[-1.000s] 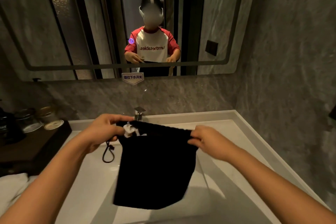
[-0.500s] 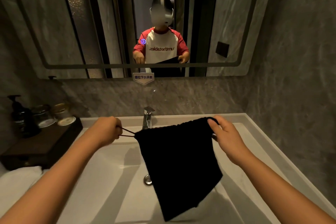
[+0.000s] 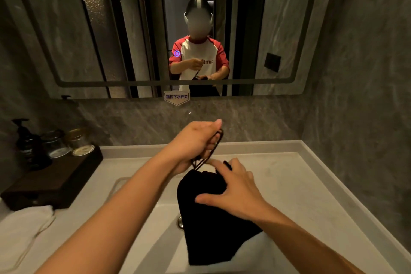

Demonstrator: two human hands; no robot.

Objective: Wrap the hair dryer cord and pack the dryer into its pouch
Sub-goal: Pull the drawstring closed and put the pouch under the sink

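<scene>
Pouch (image 3: pixel 213 218) over white sink (image 3: pixel 289 184), left hand (image 3: pixel 195 142) pinching drawstring (image 3: pixel 213 149), right hand (image 3: pixel 235 189) gripping its neck

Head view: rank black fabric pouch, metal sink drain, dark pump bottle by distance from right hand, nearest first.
1. Black fabric pouch: under the right hand, touching.
2. Metal sink drain: lower left, in the basin.
3. Dark pump bottle: far left, on the wooden tray.

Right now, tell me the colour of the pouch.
Black, drawstring included; the pouch shows best in the head view.

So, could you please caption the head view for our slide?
Over the sink, left hand pulls the drawstring while right hand steadies the black pouch.
</scene>
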